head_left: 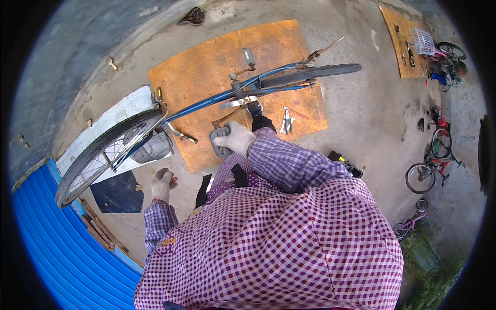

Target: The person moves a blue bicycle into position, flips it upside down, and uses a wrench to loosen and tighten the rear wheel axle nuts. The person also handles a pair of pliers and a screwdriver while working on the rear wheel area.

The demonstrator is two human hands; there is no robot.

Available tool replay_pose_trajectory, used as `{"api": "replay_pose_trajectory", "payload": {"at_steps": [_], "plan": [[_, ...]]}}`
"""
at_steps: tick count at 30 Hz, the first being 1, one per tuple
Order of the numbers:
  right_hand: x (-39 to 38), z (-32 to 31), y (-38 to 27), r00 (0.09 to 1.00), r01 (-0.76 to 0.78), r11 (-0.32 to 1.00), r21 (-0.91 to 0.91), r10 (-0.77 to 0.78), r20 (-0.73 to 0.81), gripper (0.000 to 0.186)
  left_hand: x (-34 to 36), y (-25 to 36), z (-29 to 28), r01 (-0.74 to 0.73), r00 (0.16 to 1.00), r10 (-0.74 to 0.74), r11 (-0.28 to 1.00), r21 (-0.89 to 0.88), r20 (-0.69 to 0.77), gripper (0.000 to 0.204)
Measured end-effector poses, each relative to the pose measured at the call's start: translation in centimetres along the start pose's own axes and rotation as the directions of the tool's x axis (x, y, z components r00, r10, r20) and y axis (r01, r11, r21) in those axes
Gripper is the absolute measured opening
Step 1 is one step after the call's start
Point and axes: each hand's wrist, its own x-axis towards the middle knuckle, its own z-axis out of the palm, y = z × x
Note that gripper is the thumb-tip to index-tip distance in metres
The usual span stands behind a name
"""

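Note:
A blue bicycle frame stretches across in front of me, with its spoked wheel at the left and another wheel at the far right. In a pale knitted glove, my right hand is closed around the grey pedal on the near, rusty crank. The fingertips are partly hidden behind that pedal. My left hand, gloved with bare fingertips showing, hangs near the left wheel. Its fingers are loosely bent and apart, holding nothing. On the far side of the frame sits the other pedal.
Beneath the bicycle lies an orange-brown board; pliers and a thin red tool rest on it by my shoe. A loose saddle lies beyond. Blue corrugated sheeting borders the left. More bicycles are at right.

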Motion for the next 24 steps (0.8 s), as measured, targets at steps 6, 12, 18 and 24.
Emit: {"api": "replay_pose_trajectory", "payload": {"at_steps": [6,12,18,24], "plan": [[3.5,-0.9,1.9,0.998,-0.061,0.998,-0.024,0.061,-0.007,0.059,-0.8,-1.3,1.8,0.006,1.0,-0.006,1.0,0.022,0.003,0.04],[2.3,-3.1,2.7,0.999,-0.014,1.0,-0.015,0.013,-0.045,0.052,-0.9,-2.3,2.5,0.004,1.0,-0.004,1.0,-0.002,0.019,0.039],[0.2,-5.9,0.8,0.998,0.034,0.999,-0.008,-0.034,-0.051,0.049,-0.6,-1.8,3.2,-0.023,0.999,0.024,0.999,-0.028,0.025,0.039],[-1.0,-9.0,-0.8,0.989,0.101,0.993,0.066,-0.093,-0.112,0.049,0.5,-1.4,1.7,-0.052,0.999,0.052,0.995,-0.082,0.005,0.037]]}}
